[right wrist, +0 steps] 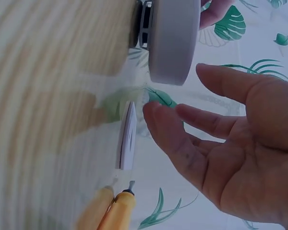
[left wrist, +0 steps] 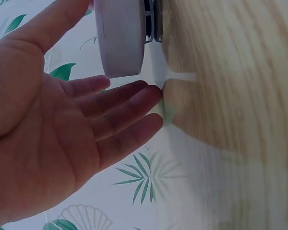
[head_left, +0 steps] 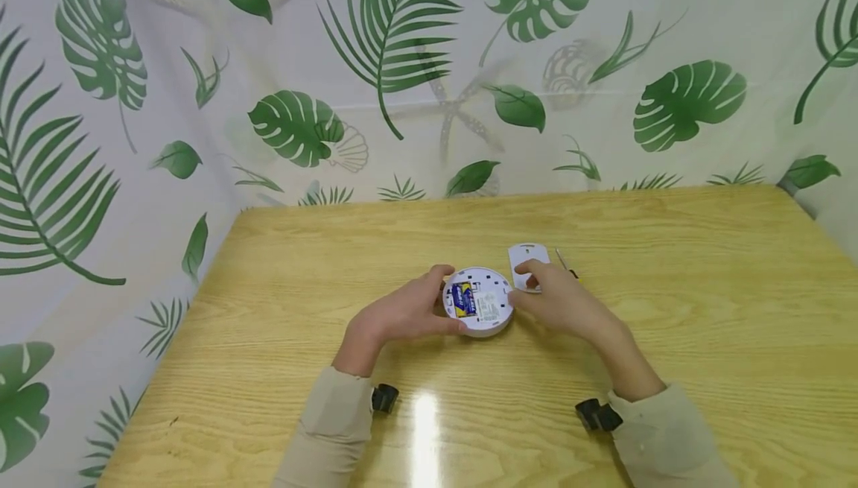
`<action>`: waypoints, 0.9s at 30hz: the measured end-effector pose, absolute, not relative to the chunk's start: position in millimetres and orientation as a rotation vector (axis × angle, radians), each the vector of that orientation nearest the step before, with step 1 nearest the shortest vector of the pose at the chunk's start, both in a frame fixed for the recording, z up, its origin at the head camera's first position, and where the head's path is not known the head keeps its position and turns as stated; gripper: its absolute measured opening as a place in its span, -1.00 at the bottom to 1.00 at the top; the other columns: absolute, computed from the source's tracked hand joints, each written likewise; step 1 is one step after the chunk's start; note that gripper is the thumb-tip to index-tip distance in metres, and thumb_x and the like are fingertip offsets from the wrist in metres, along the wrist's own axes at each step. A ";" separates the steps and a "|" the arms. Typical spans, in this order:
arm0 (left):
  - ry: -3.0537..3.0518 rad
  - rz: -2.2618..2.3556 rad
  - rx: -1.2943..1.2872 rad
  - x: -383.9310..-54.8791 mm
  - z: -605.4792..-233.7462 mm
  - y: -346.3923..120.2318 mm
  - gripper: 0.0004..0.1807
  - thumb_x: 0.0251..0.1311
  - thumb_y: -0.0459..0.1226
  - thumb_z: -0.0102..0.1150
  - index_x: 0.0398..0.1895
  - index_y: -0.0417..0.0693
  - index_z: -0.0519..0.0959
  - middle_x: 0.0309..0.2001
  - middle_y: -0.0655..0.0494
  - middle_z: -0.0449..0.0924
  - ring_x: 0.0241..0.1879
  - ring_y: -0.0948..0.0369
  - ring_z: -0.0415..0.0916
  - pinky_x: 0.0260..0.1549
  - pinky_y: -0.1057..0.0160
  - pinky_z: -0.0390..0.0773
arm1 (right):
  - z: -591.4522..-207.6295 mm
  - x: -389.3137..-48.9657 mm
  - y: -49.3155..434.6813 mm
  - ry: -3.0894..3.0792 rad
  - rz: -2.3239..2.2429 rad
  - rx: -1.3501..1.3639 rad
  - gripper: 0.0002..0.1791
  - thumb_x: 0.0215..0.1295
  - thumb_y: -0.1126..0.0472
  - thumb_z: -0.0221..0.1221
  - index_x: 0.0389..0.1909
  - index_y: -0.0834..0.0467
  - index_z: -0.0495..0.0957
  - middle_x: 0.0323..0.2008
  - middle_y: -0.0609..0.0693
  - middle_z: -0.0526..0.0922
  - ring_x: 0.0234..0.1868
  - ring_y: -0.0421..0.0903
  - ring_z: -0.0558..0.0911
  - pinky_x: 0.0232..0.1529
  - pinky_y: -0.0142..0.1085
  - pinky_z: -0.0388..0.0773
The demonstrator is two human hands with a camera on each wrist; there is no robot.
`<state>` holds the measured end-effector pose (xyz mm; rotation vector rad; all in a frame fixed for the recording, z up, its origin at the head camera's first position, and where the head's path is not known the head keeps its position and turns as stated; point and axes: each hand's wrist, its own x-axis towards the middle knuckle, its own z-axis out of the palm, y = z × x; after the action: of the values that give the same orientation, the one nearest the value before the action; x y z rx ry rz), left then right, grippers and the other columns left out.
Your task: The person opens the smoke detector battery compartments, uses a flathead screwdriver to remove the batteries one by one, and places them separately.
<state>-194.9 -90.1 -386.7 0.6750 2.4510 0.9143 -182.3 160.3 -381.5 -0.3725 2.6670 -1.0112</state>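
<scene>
A round white smoke detector (head_left: 494, 283) lies back side up, close over the table. Two blue-and-yellow batteries (head_left: 464, 299) sit side by side in its compartment, beside a printed label. My left hand (head_left: 405, 309) holds its left edge between thumb and index finger, the other fingers stretched below the housing (left wrist: 121, 40). On the opposite side, my right hand (head_left: 563, 302) has its thumb tip right at the rim and its other fingers loosely bent, with nothing in them. Beyond these fingers lies a white mounting plate (head_left: 519, 253), partly covered by the hand.
A small screwdriver with a yellow-orange handle (right wrist: 117, 211) lies just right of the plate. The wooden table (head_left: 704, 309) reaches back to a leaf-patterned curtain (head_left: 429, 153), which also hangs along the left side. Black wrist cameras (head_left: 599, 415) sit at both cuffs.
</scene>
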 end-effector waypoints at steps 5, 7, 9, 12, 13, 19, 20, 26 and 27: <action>2.463 0.902 0.718 -195.9 -389.0 -90.5 0.03 0.13 -0.13 0.45 0.52 -0.25 0.04 0.32 -0.09 0.41 0.27 0.14 0.39 0.29 0.16 0.35 | -381.9 -179.1 155.7 2.632 -1.039 -0.429 -0.43 0.41 0.12 0.18 0.29 0.39 0.36 0.14 0.41 0.51 0.04 0.19 0.58 -0.01 0.00 0.58; 2.464 0.904 0.721 -196.8 -388.9 -90.3 0.03 0.12 -0.14 0.46 0.52 -0.25 0.04 0.31 -0.10 0.41 0.28 0.13 0.39 0.29 0.15 0.35 | -382.7 -178.6 154.9 2.646 -1.024 -0.454 -0.43 0.39 0.12 0.20 0.28 0.38 0.37 0.16 0.38 0.50 0.14 0.25 0.53 0.07 0.06 0.54; 2.463 0.903 0.717 -197.0 -388.2 -90.3 0.03 0.12 -0.16 0.46 0.53 -0.26 0.02 0.29 -0.11 0.44 0.26 0.12 0.41 0.27 0.16 0.38 | -383.4 -178.1 154.0 2.653 -1.010 -0.472 -0.42 0.39 0.13 0.21 0.29 0.38 0.37 0.20 0.37 0.48 0.20 0.29 0.49 0.12 0.10 0.51; 2.469 0.894 0.703 -196.7 -386.8 -91.0 0.04 0.13 -0.17 0.46 0.53 -0.25 0.01 0.21 -0.12 0.50 0.18 0.11 0.47 0.21 0.16 0.43 | -384.1 -177.8 152.5 2.662 -0.998 -0.478 -0.41 0.38 0.16 0.22 0.32 0.38 0.35 0.24 0.36 0.45 0.23 0.31 0.47 0.14 0.10 0.51; 2.470 0.893 0.697 -196.6 -386.1 -91.5 0.04 0.13 -0.18 0.45 0.53 -0.24 0.01 0.18 -0.11 0.52 0.15 0.11 0.49 0.18 0.16 0.45 | -384.3 -178.0 151.7 2.668 -0.996 -0.476 -0.41 0.38 0.17 0.22 0.33 0.37 0.35 0.23 0.37 0.46 0.22 0.31 0.48 0.12 0.08 0.52; 2.489 0.866 0.668 -196.5 -383.6 -93.7 -0.01 0.17 -0.14 0.41 0.53 -0.18 0.04 0.05 -0.08 0.58 0.04 0.11 0.54 0.11 0.14 0.50 | -385.8 -180.2 148.4 2.714 -1.067 -0.404 -0.50 0.38 0.26 0.16 0.26 0.40 0.38 0.02 0.37 0.58 -0.09 0.12 0.64 -0.18 -0.14 0.62; 2.499 0.851 0.661 -196.5 -383.5 -93.8 -0.02 0.18 -0.12 0.41 0.53 -0.17 0.05 0.08 -0.09 0.56 0.07 0.10 0.53 0.13 0.13 0.49 | -385.7 -180.0 148.2 2.718 -1.091 -0.389 -0.53 0.38 0.27 0.15 0.24 0.41 0.40 -0.03 0.35 0.61 -0.18 0.07 0.66 -0.26 -0.18 0.61; 2.533 0.823 0.656 -197.0 -383.3 -92.9 -0.02 0.17 -0.09 0.41 0.53 -0.18 0.07 0.30 -0.16 0.39 0.29 0.04 0.37 0.26 0.10 0.39 | -383.9 -177.6 146.7 2.698 -1.198 -0.326 -0.67 0.37 0.29 0.16 0.07 0.39 0.49 -0.27 0.19 0.64 -0.46 -0.08 0.61 -0.48 -0.29 0.55; 2.530 0.830 0.663 -197.1 -383.8 -92.5 -0.02 0.17 -0.09 0.42 0.53 -0.19 0.08 0.31 -0.16 0.38 0.29 0.04 0.36 0.27 0.10 0.39 | -383.9 -177.4 146.4 2.692 -1.202 -0.326 -0.68 0.37 0.29 0.16 0.05 0.39 0.50 -0.27 0.19 0.64 -0.45 -0.08 0.61 -0.47 -0.29 0.56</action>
<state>-197.1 -92.5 -383.8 0.6631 2.5303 0.8303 -177.4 146.4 -383.9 -0.3264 2.6921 -1.2023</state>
